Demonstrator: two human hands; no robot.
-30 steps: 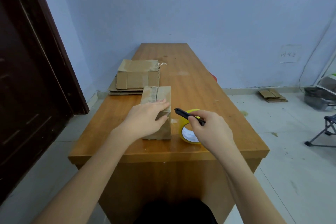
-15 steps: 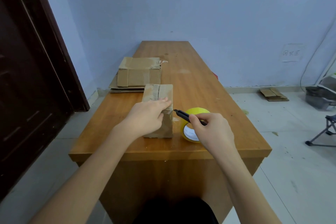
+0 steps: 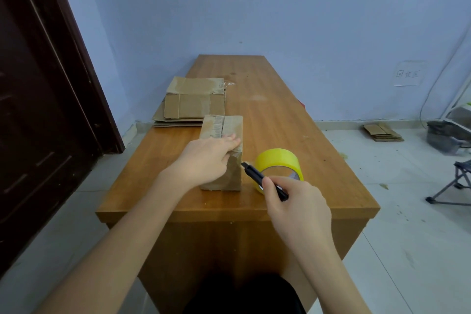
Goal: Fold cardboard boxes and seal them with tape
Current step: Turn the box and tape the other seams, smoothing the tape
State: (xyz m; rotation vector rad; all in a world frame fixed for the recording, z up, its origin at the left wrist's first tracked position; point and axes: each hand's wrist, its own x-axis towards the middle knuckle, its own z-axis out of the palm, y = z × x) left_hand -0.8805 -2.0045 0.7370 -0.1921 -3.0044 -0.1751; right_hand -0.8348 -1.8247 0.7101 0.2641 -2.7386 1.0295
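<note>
My left hand (image 3: 207, 158) lies flat, fingers straight, across the top near edge of the small taped brown cardboard box (image 3: 222, 153), which stands near the front of the long wooden table (image 3: 280, 120). My right hand (image 3: 297, 205) is curled round a slim black utility knife (image 3: 265, 180), its tip touching or just short of the box's right near corner (I cannot tell which). Just right of the box, behind the knife, the roll of yellow packing tape (image 3: 279, 162) stands on edge. Farther back on the left lies a stack of flattened brown cardboard boxes (image 3: 192, 102).
</note>
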